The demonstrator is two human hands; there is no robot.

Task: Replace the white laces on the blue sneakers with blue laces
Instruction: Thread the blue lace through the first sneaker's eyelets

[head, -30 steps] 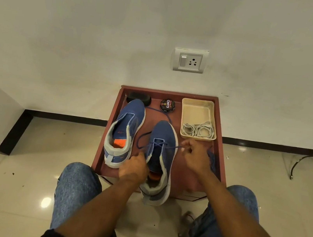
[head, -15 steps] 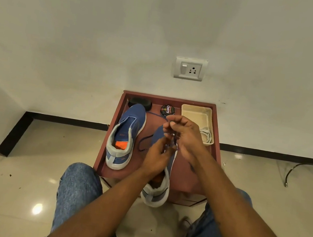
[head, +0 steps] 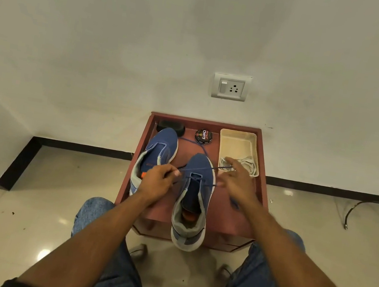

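Note:
Two blue sneakers stand on a red-brown low table (head: pixel 263 155). The left sneaker (head: pixel 161 144) has no lace in it. The right sneaker (head: pixel 200 170) overhangs the near edge and has a blue lace (head: pixel 200 168) crossing its front eyelets. My left hand (head: pixel 156 181) pinches one strand of the lace to the left of that shoe. My right hand (head: pixel 237 184) is to the right of the shoe, with lace strands running to its thumb and fingertips and a piece trailing below the palm. The white laces (head: pixel 248 165) lie coiled in a cream tray (head: pixel 238 133).
A black polish tin (head: pixel 203 136) and a black oval object (head: pixel 170 126) sit at the table's back edge, against the wall. A wall socket (head: pixel 231 86) is above. A dark cable (head: pixel 372 204) lies on the tiled floor at right. My knees flank the table.
Half a second ago both hands were raised together above the right sneaker's toe. They have since dropped and pulled apart, drawing the blue lace out to both sides.

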